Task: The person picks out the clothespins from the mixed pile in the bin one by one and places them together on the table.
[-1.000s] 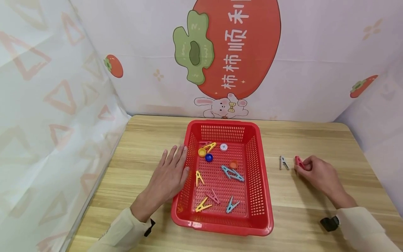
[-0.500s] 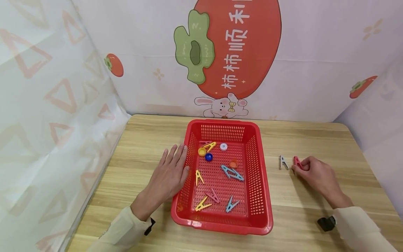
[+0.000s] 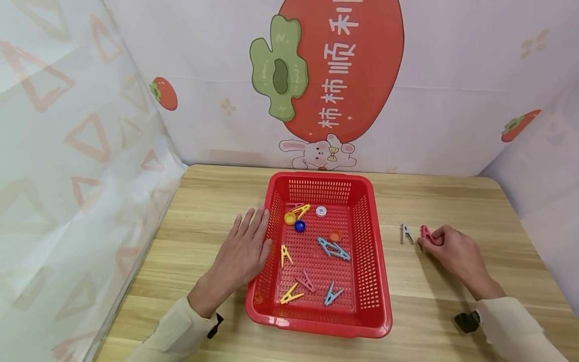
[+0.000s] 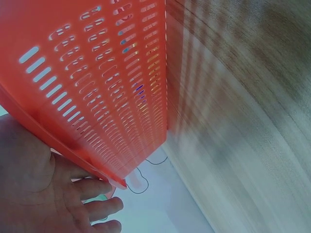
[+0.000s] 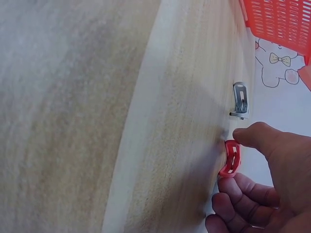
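Note:
A red basket with slotted walls stands mid-table in the head view. Against its left rim lies my left hand, fingers straight; the left wrist view shows the palm side by the rim. To the right of the basket, my right hand pinches a red clothespin at the tabletop. The right wrist view has the thumb at one end of that clothespin and the index finger at the other. Just left of it a grey clothespin lies on the table.
Inside the basket are several yellow, pink and blue clothespins, plus bottle caps: yellow, blue, white and orange. A printed cloth hangs behind the wooden table, with more white cloth at the sides.
My right hand has shifted slightly left with the red clothespin, closer to the grey one. The left hand and basket have stayed in place.

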Motion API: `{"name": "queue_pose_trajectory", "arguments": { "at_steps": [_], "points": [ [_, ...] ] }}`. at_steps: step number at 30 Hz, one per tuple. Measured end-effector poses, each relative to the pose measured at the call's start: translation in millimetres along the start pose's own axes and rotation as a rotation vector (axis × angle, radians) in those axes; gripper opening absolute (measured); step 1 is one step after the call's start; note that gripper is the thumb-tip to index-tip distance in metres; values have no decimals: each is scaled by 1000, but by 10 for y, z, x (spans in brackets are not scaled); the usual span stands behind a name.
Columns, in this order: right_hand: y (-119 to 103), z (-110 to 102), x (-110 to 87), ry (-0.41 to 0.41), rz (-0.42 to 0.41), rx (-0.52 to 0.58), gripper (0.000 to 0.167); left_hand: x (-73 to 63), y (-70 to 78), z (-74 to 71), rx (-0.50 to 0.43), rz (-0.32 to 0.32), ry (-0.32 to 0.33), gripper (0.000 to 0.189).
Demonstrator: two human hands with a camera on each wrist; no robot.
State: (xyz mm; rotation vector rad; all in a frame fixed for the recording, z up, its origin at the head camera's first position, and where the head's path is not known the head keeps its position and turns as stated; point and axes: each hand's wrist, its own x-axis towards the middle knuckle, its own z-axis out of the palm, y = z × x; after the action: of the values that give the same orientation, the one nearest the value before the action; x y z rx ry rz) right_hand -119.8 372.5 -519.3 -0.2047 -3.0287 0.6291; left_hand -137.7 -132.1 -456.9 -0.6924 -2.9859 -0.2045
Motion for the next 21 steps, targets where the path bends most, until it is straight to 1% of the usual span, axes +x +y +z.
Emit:
{"name": "queue_pose_trajectory", "arguments": {
  "at_steps": [6, 13, 17, 21],
  "points": [
    [-21, -18, -13, -1, 9, 11, 47, 0, -2, 6, -7, 5, 9, 71],
    [-29, -100, -7, 26, -12, 18, 53, -2, -6, 9, -16, 7, 7, 71],
    [-96, -190, 16, 38, -21, 15, 58, 2, -5, 9, -19, 3, 3, 71],
    [-203, -284, 48, 67, -64, 17, 60, 2, -3, 9, -16, 3, 5, 71]
  ]
}}
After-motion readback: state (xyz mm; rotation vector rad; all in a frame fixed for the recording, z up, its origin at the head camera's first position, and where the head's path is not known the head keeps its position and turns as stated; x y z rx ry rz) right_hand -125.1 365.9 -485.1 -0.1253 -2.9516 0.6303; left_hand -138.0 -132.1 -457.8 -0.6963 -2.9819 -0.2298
